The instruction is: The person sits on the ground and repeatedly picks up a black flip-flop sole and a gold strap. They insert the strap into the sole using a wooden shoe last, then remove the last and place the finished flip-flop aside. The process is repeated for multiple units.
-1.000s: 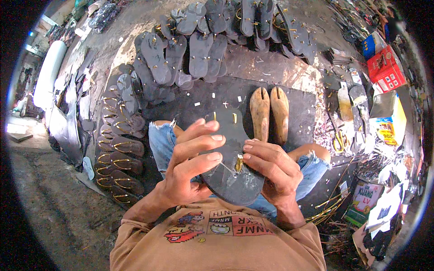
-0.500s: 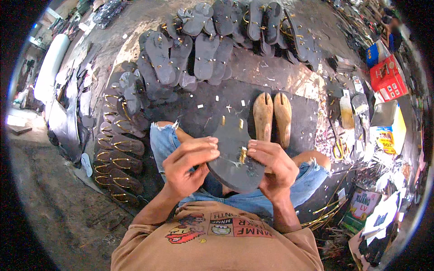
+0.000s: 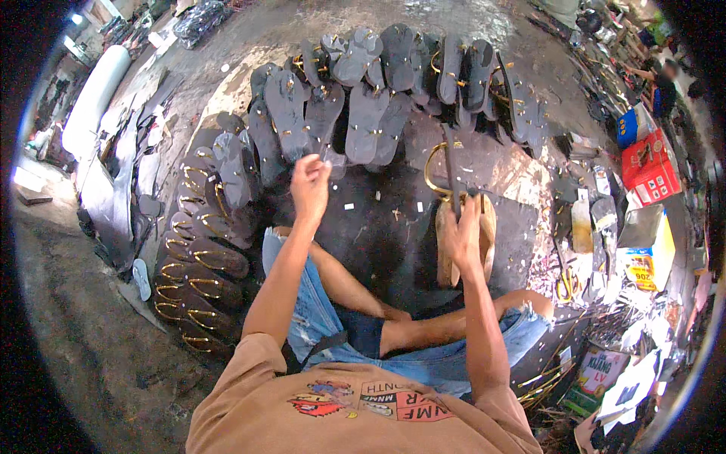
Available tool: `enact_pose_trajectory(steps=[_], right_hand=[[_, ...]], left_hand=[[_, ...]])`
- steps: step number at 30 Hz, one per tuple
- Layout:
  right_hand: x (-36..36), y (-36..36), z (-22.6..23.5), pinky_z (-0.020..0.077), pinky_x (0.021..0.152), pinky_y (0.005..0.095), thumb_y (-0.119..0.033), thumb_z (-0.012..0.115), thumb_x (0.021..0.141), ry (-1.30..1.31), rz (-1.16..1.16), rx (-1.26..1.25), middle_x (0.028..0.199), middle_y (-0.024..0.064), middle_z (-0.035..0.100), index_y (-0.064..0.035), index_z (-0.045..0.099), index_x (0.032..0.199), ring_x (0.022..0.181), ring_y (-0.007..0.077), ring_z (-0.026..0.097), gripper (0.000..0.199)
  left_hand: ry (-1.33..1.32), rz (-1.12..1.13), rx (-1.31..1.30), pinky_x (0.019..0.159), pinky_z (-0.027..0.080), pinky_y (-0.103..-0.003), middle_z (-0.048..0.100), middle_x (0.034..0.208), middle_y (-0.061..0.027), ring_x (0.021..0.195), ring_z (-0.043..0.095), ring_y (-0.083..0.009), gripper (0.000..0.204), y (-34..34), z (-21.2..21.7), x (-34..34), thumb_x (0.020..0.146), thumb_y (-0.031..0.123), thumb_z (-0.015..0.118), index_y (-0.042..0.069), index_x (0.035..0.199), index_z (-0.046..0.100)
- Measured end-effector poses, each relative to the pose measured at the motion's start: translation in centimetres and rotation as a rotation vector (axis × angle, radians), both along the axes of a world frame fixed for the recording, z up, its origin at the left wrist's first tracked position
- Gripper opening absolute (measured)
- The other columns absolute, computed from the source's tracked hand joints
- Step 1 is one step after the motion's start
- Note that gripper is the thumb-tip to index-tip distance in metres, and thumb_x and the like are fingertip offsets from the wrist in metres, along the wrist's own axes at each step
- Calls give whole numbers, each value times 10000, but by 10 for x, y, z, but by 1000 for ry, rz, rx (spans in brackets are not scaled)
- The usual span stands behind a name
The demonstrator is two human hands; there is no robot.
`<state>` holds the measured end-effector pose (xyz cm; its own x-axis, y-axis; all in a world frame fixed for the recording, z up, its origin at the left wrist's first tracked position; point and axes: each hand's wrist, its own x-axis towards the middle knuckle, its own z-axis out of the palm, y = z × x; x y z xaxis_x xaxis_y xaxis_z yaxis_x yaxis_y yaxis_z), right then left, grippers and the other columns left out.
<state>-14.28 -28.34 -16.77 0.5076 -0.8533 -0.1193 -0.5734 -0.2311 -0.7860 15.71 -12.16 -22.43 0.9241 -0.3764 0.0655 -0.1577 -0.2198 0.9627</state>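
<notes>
My right hand [image 3: 466,236] grips a dark sandal [image 3: 452,160] by one end and holds it edge-on, so its sole shows as a thin strip. The sandal's gold strap [image 3: 429,170] loops out to the left. Below that hand lie two wooden shoe lasts [image 3: 488,219], partly covered by it. My left hand [image 3: 308,189] is raised over the dark mat, close to the heels of the laid-out sandals [image 3: 366,125]. Its fingers are curled and a little smeared, so whether they touch or hold anything cannot be made out.
More gold-strapped sandals [image 3: 204,253] line the left side. On the right are a red box [image 3: 649,163], a yellow container [image 3: 658,246], a large tin [image 3: 601,374] and scattered scraps. A white roll [image 3: 94,102] lies far left. Another person [image 3: 665,87] is at the far right.
Both hands held the dark sole flat over my lap. The left hand has let go and moved forward and left; the right has moved forward with the sandal, turned on edge.
</notes>
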Motion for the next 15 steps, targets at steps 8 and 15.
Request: enact_pose_trajectory(steps=[8, 15], right_hand=[[27, -45, 8, 501, 1036, 472, -264, 755, 943, 438, -88, -952, 1468, 268, 565, -2, 575, 1435, 1264, 374, 613, 586], [10, 26, 56, 547, 932, 413, -277, 823, 918, -116, -108, 29, 932, 118, 797, -3, 788, 1066, 916, 290, 736, 312]], left_hand=[[584, -270, -144, 895, 572, -386, 652, 1330, -141, 1156, 669, -249, 678, -70, 11, 0, 879, 222, 807, -2, 1460, 537], [817, -187, -388, 963, 561, -392, 625, 1285, -112, 1183, 639, -228, 453, 44, 77, -140, 928, 43, 713, 19, 1347, 543]])
